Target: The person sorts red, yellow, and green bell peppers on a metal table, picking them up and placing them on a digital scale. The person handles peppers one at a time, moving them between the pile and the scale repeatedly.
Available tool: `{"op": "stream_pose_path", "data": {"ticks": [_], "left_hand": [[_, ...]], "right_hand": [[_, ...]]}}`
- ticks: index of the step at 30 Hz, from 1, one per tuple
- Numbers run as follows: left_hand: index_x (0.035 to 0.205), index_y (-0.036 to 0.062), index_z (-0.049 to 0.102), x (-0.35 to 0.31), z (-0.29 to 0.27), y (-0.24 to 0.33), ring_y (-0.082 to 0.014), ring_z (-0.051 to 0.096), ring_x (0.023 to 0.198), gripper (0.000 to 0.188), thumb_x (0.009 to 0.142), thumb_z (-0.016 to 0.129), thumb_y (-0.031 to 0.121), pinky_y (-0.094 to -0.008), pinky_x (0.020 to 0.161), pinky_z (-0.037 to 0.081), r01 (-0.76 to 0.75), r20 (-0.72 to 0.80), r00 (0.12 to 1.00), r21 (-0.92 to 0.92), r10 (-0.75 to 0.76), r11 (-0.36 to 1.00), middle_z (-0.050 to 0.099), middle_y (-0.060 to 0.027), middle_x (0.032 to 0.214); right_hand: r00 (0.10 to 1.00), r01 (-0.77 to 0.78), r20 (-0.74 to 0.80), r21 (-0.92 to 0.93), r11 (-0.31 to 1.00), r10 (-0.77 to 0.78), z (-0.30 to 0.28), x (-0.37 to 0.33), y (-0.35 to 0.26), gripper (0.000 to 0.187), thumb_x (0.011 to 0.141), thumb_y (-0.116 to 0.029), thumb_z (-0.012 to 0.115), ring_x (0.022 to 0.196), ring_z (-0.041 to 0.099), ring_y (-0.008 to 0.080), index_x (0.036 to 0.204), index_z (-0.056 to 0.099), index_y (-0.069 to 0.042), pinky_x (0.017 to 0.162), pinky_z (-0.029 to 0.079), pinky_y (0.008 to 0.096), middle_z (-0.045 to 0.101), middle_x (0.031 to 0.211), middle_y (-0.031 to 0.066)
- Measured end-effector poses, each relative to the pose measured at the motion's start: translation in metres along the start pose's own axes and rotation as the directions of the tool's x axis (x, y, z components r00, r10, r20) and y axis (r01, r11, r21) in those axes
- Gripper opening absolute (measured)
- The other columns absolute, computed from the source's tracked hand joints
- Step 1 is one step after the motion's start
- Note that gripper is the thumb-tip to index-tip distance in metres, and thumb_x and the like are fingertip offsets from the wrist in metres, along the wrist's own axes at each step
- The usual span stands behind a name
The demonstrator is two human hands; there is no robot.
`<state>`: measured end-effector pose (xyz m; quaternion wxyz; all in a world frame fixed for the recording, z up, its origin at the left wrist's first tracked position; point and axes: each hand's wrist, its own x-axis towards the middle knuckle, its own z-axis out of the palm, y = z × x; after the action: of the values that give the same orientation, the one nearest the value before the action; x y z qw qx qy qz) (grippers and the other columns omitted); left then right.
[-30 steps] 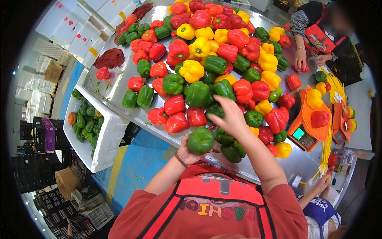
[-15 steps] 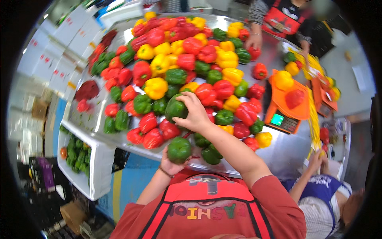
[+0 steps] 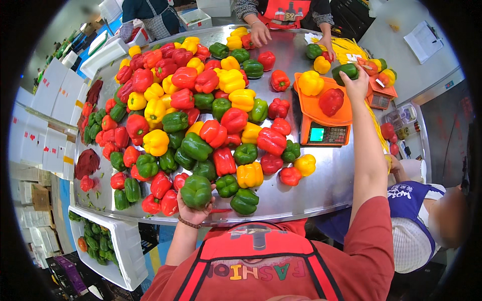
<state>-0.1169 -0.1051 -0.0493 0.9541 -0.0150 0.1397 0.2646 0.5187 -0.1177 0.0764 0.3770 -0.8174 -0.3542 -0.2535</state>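
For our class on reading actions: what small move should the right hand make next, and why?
Probably lower the green pepper onto the nearer orange scale: the right hand holds it near that scale's edge, and its tray holds a yellow pepper and a red pepper.

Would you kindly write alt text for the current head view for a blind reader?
A person's right hand holds a green pepper by an orange scale; the left hand holds a second green pepper near the edge of a metal table heaped with red, yellow and green peppers.
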Motion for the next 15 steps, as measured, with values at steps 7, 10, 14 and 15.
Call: {"op": "stream_pose_path", "data": {"ticks": [7,10,14,15], "left_hand": [[0.145,0.0129,0.036,0.007,-0.001,-0.001,-0.04,0.061,0.107,0.083,0.084,0.051,0.067,-0.0453,0.081,0.058,-0.013,0.013,1.0,0.002,0.013,1.0,0.04,-0.0242,0.144],[0.146,0.0128,0.034,0.01,0.0,0.0,-0.0408,0.061,0.108,0.084,0.084,0.053,0.066,-0.0461,0.083,0.057,0.019,0.033,0.999,-0.002,-0.019,1.0,0.037,-0.0248,0.146],[0.148,0.0113,0.028,0.03,0.011,0.0,-0.0419,0.057,0.114,0.089,0.083,0.056,0.065,-0.0473,0.087,0.055,0.11,0.151,0.983,-0.026,-0.105,0.994,0.029,-0.0242,0.15],[0.148,0.0106,0.028,0.037,0.017,0.0,-0.0418,0.056,0.115,0.089,0.084,0.056,0.065,-0.0479,0.088,0.055,0.136,0.148,0.981,-0.039,-0.129,0.99,0.029,-0.0239,0.15]], "right_hand": [[0.809,-0.084,0.572,-0.116,0.99,0.135,0.045,0.012,0.044,0.057,0.072,-0.04,0.077,0.101,0.064,0.0333,0.119,0.063,-0.011,0.089,0.049,0.0396,0.066,0.108,0.0184],[0.77,-0.053,0.626,-0.129,0.99,0.123,0.033,0.023,0.027,0.054,0.076,-0.041,0.074,0.101,0.064,0.0328,0.12,0.063,-0.01,0.089,0.049,0.0391,0.067,0.11,0.0182],[0.877,-0.028,0.479,-0.03,0.999,0.039,0.014,0.014,0.015,0.051,0.081,-0.04,0.071,0.103,0.064,0.0318,0.12,0.063,-0.007,0.089,0.049,0.0373,0.066,0.112,0.0185],[0.898,-0.039,0.438,0.019,0.999,0.027,0.007,0.008,0.016,0.051,0.082,-0.039,0.07,0.103,0.064,0.0314,0.12,0.062,-0.006,0.09,0.048,0.0368,0.066,0.112,0.0184]]}}
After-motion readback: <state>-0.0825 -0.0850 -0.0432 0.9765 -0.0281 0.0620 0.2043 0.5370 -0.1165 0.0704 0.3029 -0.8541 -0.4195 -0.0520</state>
